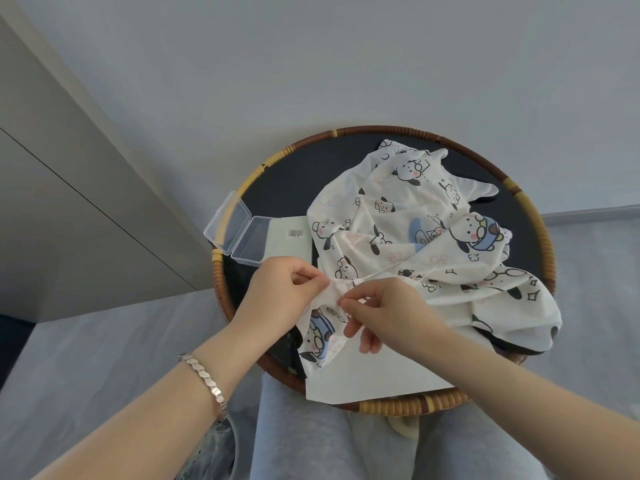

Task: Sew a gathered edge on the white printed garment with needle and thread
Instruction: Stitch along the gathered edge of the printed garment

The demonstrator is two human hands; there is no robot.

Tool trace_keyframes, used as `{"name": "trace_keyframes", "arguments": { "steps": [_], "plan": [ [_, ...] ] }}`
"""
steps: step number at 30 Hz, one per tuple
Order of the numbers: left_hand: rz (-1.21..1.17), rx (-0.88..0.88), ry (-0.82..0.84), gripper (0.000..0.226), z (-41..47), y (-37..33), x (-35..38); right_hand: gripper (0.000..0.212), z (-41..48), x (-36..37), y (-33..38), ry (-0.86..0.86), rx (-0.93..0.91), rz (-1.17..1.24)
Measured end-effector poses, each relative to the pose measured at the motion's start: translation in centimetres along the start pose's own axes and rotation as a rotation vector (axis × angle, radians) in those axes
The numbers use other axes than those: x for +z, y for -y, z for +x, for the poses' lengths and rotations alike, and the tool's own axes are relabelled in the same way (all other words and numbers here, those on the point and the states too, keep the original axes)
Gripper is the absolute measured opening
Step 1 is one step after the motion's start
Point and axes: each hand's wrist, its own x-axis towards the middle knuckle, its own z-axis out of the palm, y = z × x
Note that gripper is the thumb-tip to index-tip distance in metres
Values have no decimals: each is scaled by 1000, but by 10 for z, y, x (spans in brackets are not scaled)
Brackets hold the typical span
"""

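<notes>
The white garment (408, 233), printed with cartoon dogs, lies crumpled over a round tray with a woven rim (530, 206). My left hand (284, 296) pinches a bunched edge of the fabric at the tray's near left. My right hand (384, 310) pinches the same gathered edge just to the right, thumb and forefinger together; the needle is too small to make out. A thin white thread (391, 270) runs taut from the bunched edge up and right across the cloth.
An open clear plastic box (239, 233) and a pale card with a barcode (289, 244) lie at the tray's left. A white sheet of paper (381, 372) sits under the garment at the near rim. Grey-trousered knees show below, a beige wall panel at left.
</notes>
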Motion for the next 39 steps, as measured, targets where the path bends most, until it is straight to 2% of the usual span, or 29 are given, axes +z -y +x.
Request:
{"name": "trace_keyframes", "arguments": {
  "steps": [14, 21, 27, 30, 33, 39],
  "plan": [
    [-20, 2, 14, 6, -4, -4, 2, 14, 2, 2, 3, -9, -6, 13],
    [42, 111, 9, 8, -12, -7, 6, 13, 4, 1, 6, 3, 5, 4],
    [121, 216, 73, 10, -19, -7, 7, 15, 5, -1, 5, 24, 68, 181],
    [94, 183, 36, 8, -19, -7, 8, 15, 3, -2, 4, 44, 112, 359],
    [107, 162, -11, 7, -20, -9, 9, 18, 4, -3, 2, 18, 143, 411],
    [122, 297, -72, 10, -21, -12, 14, 5, 0, -6, 6, -88, 88, 482]
  ]
}}
